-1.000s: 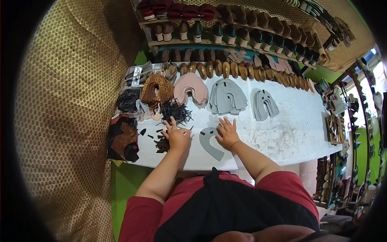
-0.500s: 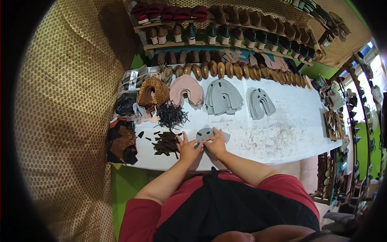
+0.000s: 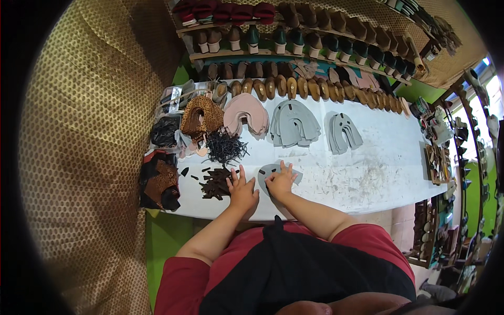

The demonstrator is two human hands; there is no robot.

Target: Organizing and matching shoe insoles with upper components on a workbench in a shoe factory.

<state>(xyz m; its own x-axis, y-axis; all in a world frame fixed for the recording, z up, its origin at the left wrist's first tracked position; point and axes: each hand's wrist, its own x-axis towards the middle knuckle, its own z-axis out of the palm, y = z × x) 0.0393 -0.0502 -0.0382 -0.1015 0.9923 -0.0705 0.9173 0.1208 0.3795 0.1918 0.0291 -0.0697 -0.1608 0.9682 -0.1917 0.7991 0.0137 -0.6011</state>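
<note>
Bright daylight, sharp centre, dark bent rim (fisheye).

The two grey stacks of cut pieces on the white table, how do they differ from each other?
The left grey stack is the bigger one, its pieces broad and fanned wide. The right grey stack is smaller, with narrower pieces and deeper slots. The left grey stack lies next to the pink stack; the right grey stack lies apart on the white table. Both are flat, grey and arch-shaped.

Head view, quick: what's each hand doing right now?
Left hand: open, flat on the white table.
Right hand: open, pressing the grey horseshoe-shaped leather piece.
</note>
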